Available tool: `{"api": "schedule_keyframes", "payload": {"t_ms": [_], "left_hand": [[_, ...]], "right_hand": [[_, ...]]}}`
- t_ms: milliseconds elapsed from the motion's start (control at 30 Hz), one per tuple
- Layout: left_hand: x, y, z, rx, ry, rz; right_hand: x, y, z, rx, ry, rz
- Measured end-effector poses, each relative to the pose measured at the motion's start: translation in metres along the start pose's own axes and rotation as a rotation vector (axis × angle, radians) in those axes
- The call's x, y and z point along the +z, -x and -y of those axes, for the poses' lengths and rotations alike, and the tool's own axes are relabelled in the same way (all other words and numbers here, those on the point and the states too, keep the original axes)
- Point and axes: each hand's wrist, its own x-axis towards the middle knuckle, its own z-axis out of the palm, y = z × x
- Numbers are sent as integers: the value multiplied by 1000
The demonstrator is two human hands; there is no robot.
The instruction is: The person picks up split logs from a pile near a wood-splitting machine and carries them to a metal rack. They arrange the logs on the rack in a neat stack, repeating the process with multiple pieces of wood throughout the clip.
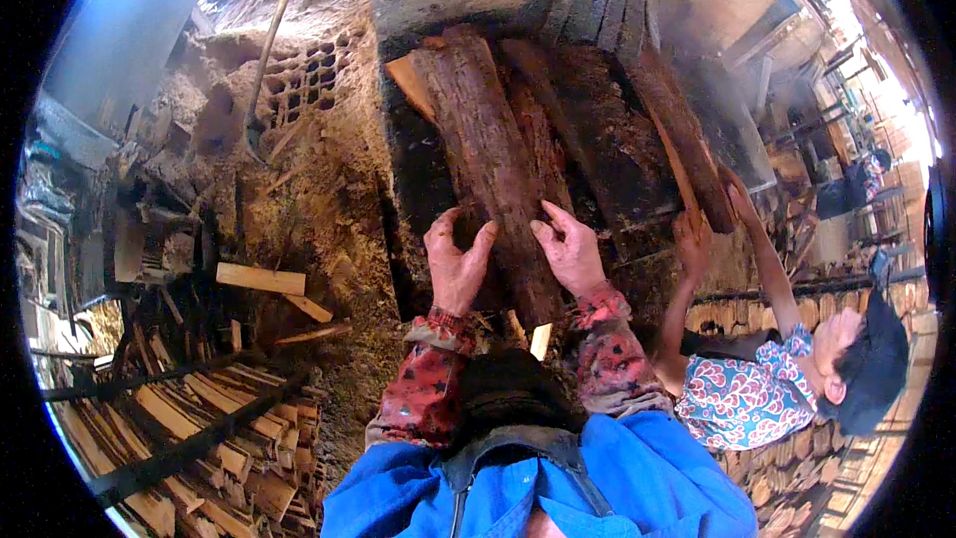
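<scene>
both hands, left (456, 261) and right (570, 249), open-palmed against a bark-covered log (493, 154)

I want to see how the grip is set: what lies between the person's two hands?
In the head view, the near end of a bark-covered log lies between the left hand and the right hand, which press on it from either side.

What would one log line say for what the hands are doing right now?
left hand: pressed on long rough brown bark-covered log | right hand: flat on same log | co-worker's hand: on neighbouring slab
</scene>
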Motion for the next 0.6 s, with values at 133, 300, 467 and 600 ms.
{"api": "schedule_keyframes", "payload": {"t_ms": [133,300,467,600], "left_hand": [[8,-12,10,-135,342,76],[-2,-31,6,-280,299,144],[0,-52,9,-364,216,203],[14,-72,25,-506,227,246]], "right_hand": [[7,-27,7,-318,57,-201],[5,-23,15,-295,270,-179],[-9,28,8,-329,239,-147],[-7,32,-4,-327,222,-113]]}}
